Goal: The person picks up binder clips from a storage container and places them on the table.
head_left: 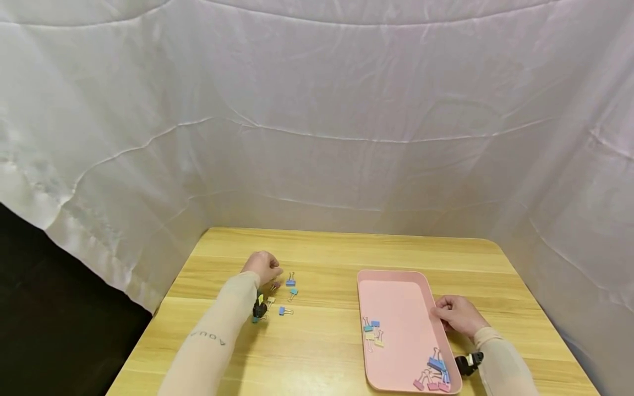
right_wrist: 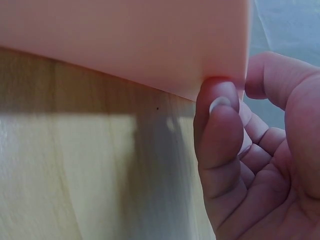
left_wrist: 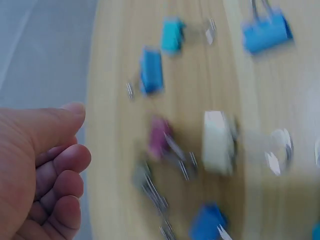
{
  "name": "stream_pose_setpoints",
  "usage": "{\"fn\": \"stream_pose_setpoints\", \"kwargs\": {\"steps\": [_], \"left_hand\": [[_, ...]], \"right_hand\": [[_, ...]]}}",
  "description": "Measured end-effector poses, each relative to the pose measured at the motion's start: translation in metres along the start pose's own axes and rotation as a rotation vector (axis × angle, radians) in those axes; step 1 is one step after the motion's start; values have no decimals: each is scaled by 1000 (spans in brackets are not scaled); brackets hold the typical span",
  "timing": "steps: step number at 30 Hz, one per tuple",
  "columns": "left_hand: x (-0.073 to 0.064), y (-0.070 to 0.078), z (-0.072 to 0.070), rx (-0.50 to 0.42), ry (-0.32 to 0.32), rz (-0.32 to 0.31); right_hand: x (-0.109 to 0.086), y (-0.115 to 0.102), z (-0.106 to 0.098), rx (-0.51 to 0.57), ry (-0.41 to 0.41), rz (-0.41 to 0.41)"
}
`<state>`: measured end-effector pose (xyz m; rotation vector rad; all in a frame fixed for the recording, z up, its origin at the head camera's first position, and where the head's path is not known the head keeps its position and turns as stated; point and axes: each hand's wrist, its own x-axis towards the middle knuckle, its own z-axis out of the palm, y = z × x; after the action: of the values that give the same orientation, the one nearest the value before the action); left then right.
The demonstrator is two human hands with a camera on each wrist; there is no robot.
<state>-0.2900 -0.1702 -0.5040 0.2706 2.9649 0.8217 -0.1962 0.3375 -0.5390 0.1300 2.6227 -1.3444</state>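
Note:
My left hand [head_left: 264,266] is at the far left of the table, just above a loose group of binder clips. In the left wrist view, its fingers curl loosely beneath the thumb, and I see nothing between them. Near it lie a purple binder clip [left_wrist: 160,137], a cream binder clip [left_wrist: 217,142] and a large blue binder clip [left_wrist: 268,33], the picture blurred. My right hand [head_left: 458,314] pinches the right rim of a pink tray [head_left: 396,300] between thumb and finger. The tray wall [right_wrist: 150,40] fills the top of the right wrist view.
Inside the tray, yellow, teal and blue binder clips [head_left: 378,342] lie by the left wall. Blue and pink binder clips [head_left: 432,386] are heaped at its near right corner. Pale curtains [head_left: 346,165] stand behind and beside the wooden table [head_left: 317,341].

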Motion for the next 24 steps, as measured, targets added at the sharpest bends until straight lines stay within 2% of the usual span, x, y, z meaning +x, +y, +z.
{"fn": "stream_pose_setpoints", "kwargs": {"steps": [5,14,17,24], "left_hand": [[0,37,8,25,-34,116],[-6,99,35,76,-89,309],[-7,117,45,82,-101,355],[-8,161,69,91,-145,406]], "right_hand": [[-1,-1,0,-9,10,4],[-1,-1,0,-26,10,11],[-2,-1,0,-23,9,8],[-1,0,0,-24,10,1]]}}
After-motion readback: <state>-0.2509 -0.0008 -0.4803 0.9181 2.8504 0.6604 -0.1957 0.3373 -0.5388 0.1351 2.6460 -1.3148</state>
